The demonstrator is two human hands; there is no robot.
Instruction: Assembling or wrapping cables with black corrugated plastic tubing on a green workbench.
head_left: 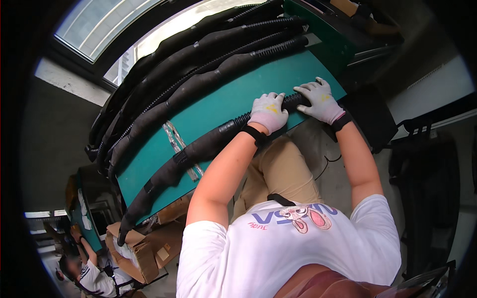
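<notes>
A long black corrugated hose (293, 102), covered over much of its length by a dark padded sleeve (208, 144), lies along the near edge of the green tabletop (278, 79). My left hand (269, 112), in a pale work glove, is closed over the bare ribbed stretch near the hose's right end. Just right of it, my gloved right hand (320, 101) holds the end of the same hose, its thumb toward the left hand. The palms and undersides of the fingers are hidden. Dark bands circle both wrists.
Several similar sleeved hoses (198, 82) lie along the far side of the table. Crumpled silvery strips (174, 136) rest across the tabletop. An open cardboard box (141, 253) stands below the table's left end. Another person (94, 273) sits at lower left; a black chair (422, 188) is at right.
</notes>
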